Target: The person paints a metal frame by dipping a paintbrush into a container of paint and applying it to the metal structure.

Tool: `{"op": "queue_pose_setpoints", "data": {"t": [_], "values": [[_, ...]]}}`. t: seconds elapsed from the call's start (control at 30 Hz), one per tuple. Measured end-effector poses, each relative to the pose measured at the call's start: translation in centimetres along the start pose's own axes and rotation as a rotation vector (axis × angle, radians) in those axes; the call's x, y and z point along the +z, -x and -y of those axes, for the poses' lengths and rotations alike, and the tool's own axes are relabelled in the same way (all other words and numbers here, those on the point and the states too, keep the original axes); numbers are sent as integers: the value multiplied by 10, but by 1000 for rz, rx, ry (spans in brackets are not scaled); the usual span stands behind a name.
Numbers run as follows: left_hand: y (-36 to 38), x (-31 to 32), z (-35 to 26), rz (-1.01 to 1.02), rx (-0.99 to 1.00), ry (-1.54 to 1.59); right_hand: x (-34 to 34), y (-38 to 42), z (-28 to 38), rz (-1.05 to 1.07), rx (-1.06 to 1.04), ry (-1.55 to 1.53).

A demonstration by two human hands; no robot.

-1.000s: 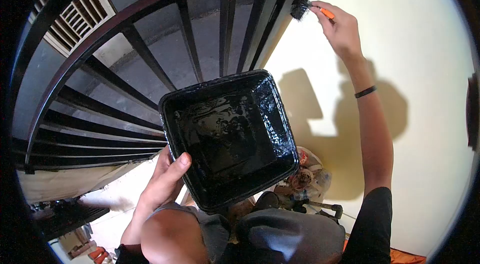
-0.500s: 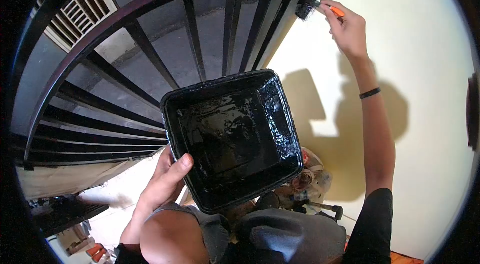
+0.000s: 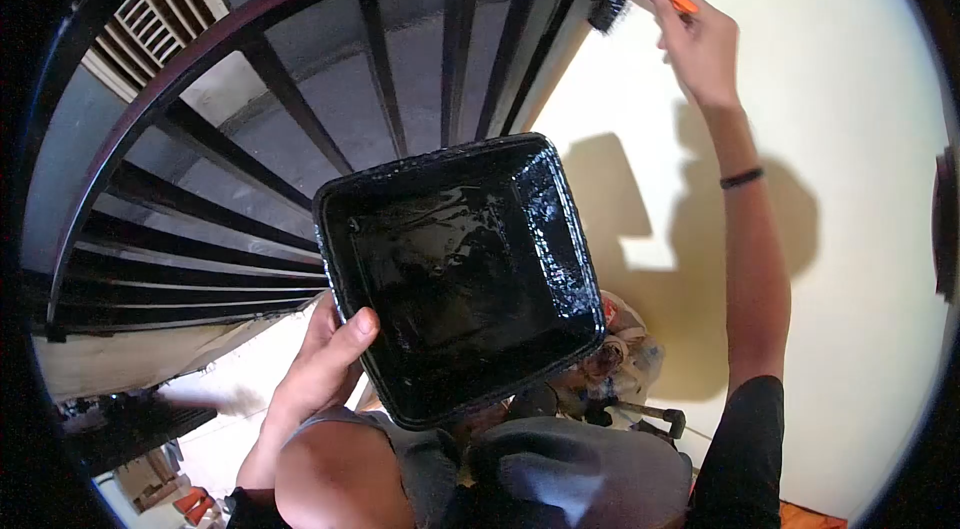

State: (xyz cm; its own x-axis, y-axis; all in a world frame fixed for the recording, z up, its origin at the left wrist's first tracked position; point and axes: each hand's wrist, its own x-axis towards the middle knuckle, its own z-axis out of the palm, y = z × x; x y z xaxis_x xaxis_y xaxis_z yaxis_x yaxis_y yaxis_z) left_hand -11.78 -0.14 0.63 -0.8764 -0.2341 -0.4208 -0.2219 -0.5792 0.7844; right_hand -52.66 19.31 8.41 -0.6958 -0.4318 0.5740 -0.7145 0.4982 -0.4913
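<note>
A square black tub (image 3: 440, 329), coated inside with wet, glossy black paint, is tilted toward me in the middle of the view. My left hand (image 3: 325, 359) grips its lower left rim, thumb on top. Up at the top right, my right hand (image 3: 700, 44) is closed around the orange handle of a paintbrush (image 3: 612, 7). Black paint covers the bristles, which are beside the dark frame post (image 3: 560, 34) where it meets the cream wall. Whether the bristles touch the post cannot be made out.
A curved black metal railing (image 3: 290, 109) with several bars spans the left. To the right stands the cream wall (image 3: 850, 229). Below the tub sits a clear plastic bag (image 3: 630, 354) with mixed contents. My knees are at the bottom, and a white vent grille (image 3: 150, 24) lies beyond the railing.
The paintbrush has turned slightly, its head shifting a little, and my right hand has moved slightly right and down. The tub has shifted a little left in view.
</note>
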Motion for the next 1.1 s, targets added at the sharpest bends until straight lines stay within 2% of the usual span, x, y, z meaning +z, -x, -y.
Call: {"op": "queue_pose_setpoints", "data": {"t": [0.1, 0.17, 0.27, 0.4, 0.5, 0.6, 0.67, 0.8, 0.87, 0.9, 0.97, 1.0, 1.07, 1.1], "values": [[0, 5, -2, -19, 10, 0, 15, -6, -17, 47, -69, -53], [1, 4, -2, -13, 19, -2, 12, -5, -17, 54, -32, -11], [2, 0, -1, -8, 22, 11, 2, 1, -13, -27, -31, 4], [2, 5, -5, 8, 8, 3, 0, -2, -6, -35, -23, 30], [1, 7, -6, 2, 0, 1, 4, -1, -14, 33, -48, 42], [0, 4, 0, -16, 35, 3, 0, 5, -17, -17, -152, 84], [1, 3, -2, -5, 20, 9, -10, 15, -5, 5, 3, 2], [0, -1, 2, 4, 4, 9, -8, 16, -8, 18, 5, -20], [1, 5, -2, 3, 12, 5, 0, 18, -25, 2, -191, -33], [1, 6, -4, -1, 19, 5, -1, 21, -25, -3, -195, -34], [1, 4, -4, 7, 25, 5, -7, 28, -23, -35, -53, 57], [2, 3, -4, 15, 21, 4, -8, 29, -21, -41, -50, 61], [2, 2, -2, 13, 14, 4, -7, 30, -12, -87, 47, -125], [2, 3, -2, 8, 9, 10, -5, 30, -10, -100, 51, -120]]}}
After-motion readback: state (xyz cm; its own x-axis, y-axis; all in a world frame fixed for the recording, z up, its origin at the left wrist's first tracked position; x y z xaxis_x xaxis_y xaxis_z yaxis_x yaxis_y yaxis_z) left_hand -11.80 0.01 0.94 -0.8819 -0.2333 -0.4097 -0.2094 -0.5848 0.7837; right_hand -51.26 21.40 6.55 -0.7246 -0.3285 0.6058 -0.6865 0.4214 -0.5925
